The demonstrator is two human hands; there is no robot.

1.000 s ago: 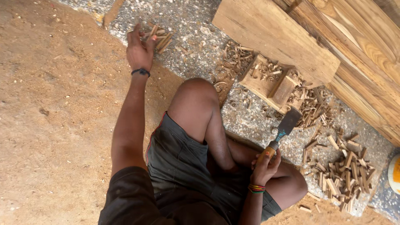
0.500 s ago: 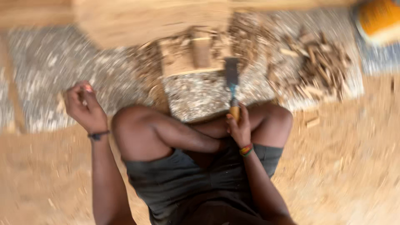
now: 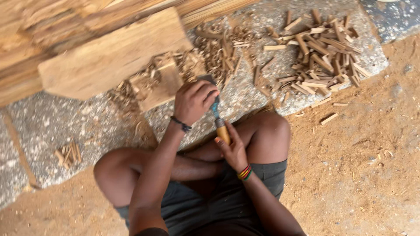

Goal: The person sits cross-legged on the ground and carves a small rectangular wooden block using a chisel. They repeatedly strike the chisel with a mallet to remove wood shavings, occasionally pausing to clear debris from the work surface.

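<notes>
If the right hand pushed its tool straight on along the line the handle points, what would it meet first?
The right hand aims the yellow-handled chisel up the picture. First in that line is the left hand, closed over the blade end; just past it probably lies the small wood block, though depth is unclear.

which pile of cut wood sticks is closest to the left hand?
The loose scatter of sticks just above the left hand, beside the small block. The big heap lies farther right; the small bundle sits far left.
</notes>
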